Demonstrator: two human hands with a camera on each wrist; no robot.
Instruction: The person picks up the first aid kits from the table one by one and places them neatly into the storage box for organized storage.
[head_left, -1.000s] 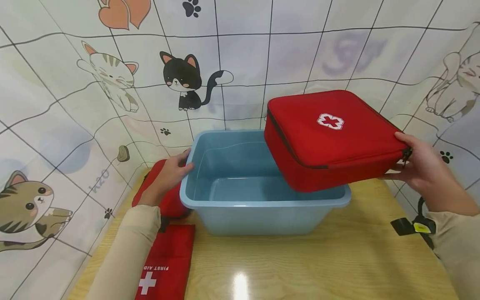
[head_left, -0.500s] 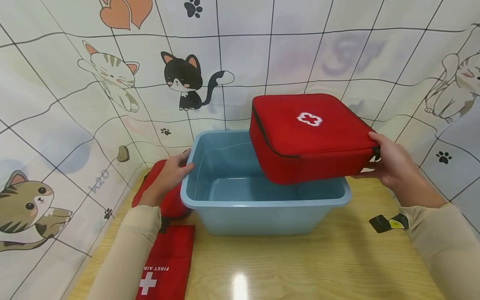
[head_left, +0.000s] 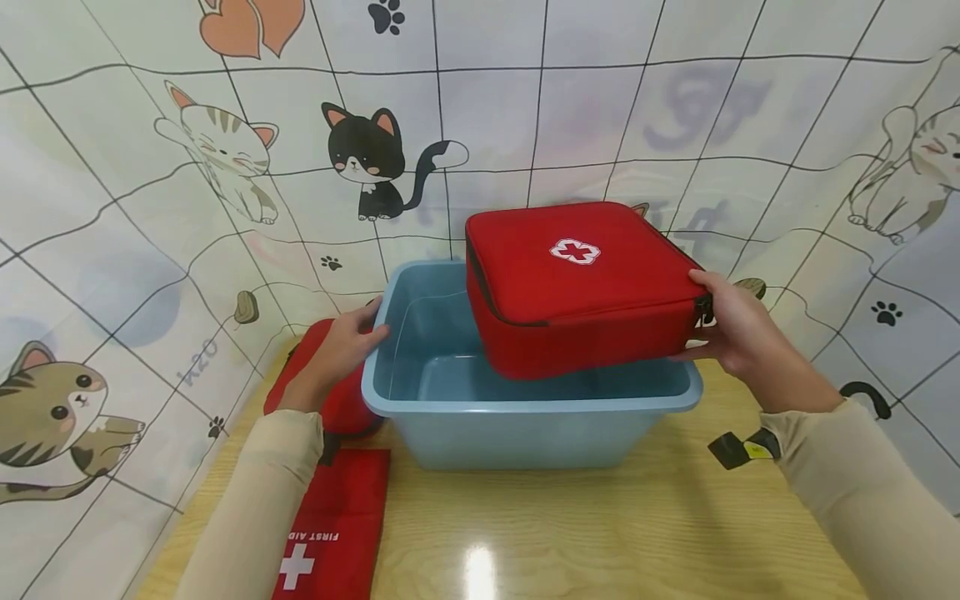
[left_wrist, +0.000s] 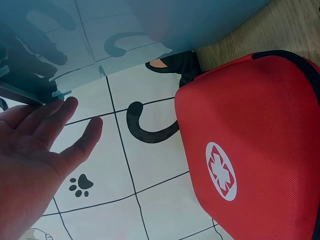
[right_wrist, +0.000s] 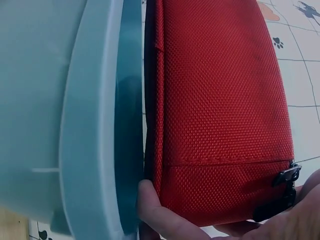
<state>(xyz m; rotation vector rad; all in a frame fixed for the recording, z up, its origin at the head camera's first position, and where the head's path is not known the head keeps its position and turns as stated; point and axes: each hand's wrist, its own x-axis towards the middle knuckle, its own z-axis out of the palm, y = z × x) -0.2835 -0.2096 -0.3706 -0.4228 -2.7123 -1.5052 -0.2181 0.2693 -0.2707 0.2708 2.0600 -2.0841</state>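
My right hand (head_left: pixel 738 329) grips the right end of a red first aid bag (head_left: pixel 581 287), by its zipper pull, thumb on top and fingers beneath. The bag is tilted, its left end lower, over the opening of a light-blue plastic bin (head_left: pixel 525 437). In the right wrist view the bag (right_wrist: pixel 220 100) is beside the bin's rim (right_wrist: pixel 107 125), with fingers around its corner. My left hand (head_left: pixel 337 350) rests against the bin's left rim. In the left wrist view the left hand (left_wrist: pixel 37 145) has fairly straight fingers at the rim and its thumb apart.
A rounded red case (head_left: pixel 348 408) lies left of the bin, partly behind my left arm; the left wrist view shows its white cross emblem. A flat red FIRST AID pouch (head_left: pixel 345 508) lies nearer me. The wooden table (head_left: pixel 585 533) meets a cat-patterned wall covering (head_left: pixel 495 125).
My right hand has carried the red first aid bag leftward and somewhat lower, further over the bin. The left hand and the bin have stayed in place.
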